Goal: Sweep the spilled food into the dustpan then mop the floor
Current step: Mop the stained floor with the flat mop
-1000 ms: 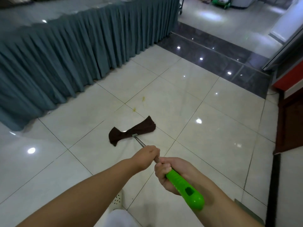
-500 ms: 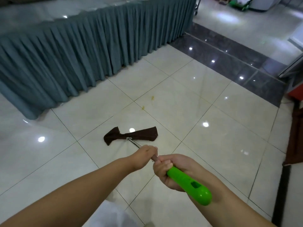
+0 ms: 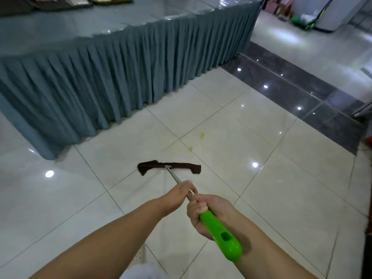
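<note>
Your right hand (image 3: pixel 209 212) clamps the green grip, left hand (image 3: pixel 181 191) wraps the mop (image 3: pixel 169 168) shaft just ahead; the pad has swung square and now lies flat on the tile. Two yellow stains (image 3: pixel 196 140) sit beyond it, unwiped; a second ago it lay skewed, so mopping has barely reached them

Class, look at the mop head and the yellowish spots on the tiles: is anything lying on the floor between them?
Nothing visible. Only bare tile separates the mop head from the yellowish spots, which lie beyond it and to its right. The skirted table stands off to the left.
</note>
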